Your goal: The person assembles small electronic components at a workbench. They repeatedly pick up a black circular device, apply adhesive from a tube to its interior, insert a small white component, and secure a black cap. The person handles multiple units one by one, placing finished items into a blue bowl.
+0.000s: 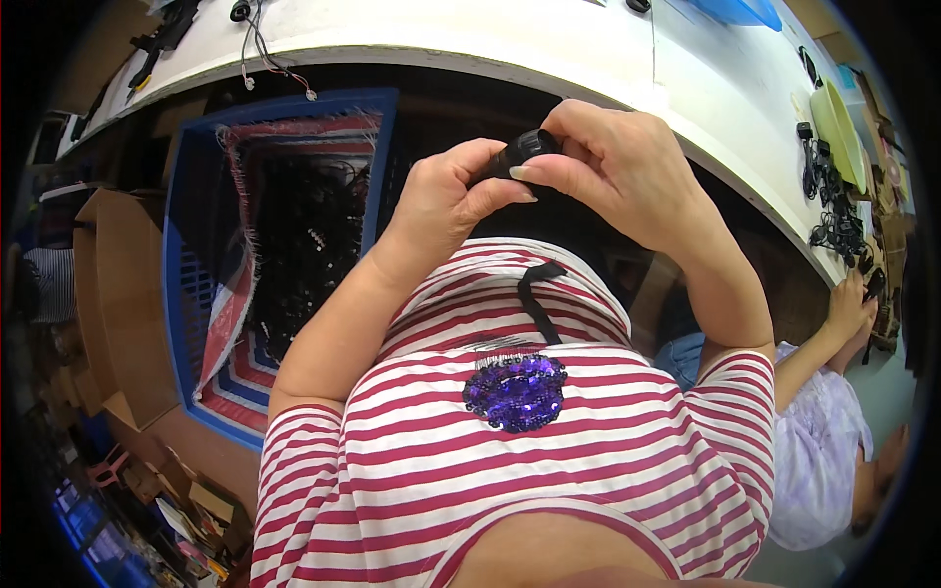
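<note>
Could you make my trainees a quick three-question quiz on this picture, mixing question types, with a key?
1. True or false: the black cylindrical part is lying on the white table.
2. Choose one. The blue crate stands on the person's: A) right; B) left.
3. Fill the gap: the person's shirt has red and white ____.

Key: 1. False; the left hand and right hand hold it. 2. B. 3. Stripes.

Fingers (573, 176) partly hide the black cylinder (531, 146), and the view's top edge crops a blue tub (740, 11).
</note>
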The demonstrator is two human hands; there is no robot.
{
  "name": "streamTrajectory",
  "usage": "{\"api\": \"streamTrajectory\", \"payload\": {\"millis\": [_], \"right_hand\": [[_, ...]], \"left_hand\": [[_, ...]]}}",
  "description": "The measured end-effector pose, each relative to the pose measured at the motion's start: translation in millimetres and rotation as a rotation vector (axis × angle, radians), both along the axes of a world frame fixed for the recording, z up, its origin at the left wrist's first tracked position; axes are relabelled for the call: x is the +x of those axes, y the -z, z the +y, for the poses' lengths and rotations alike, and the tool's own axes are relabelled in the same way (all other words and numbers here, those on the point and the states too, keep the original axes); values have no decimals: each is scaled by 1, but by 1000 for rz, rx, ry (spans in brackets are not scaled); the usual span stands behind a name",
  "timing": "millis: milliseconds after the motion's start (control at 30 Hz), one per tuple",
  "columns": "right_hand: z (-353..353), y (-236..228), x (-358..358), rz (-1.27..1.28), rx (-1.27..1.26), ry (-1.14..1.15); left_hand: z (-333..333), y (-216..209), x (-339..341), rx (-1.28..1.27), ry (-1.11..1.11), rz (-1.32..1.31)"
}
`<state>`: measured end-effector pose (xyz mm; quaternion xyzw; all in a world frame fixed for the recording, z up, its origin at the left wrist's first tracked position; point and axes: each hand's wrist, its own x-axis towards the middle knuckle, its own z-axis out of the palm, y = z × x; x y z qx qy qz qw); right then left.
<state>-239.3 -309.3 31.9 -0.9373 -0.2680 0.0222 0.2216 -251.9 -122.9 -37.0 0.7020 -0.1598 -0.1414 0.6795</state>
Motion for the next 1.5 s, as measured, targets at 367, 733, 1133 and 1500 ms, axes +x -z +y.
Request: {"api": "streamTrajectory", "payload": {"millis": [367,733,1133,1500], "right_hand": [[15,220,11,333,-350,-137],[11,222,22,674,604,204],[36,92,-37,363,913,60],[-146,-50,33,-160,972,541]], "left_hand": [[42,4,31,-760,-171,310],[40,3,40,-742,-308,242],[-18,-8,47,-1145,-207,298],[-9,-30,21,-609,-215,176]]}}
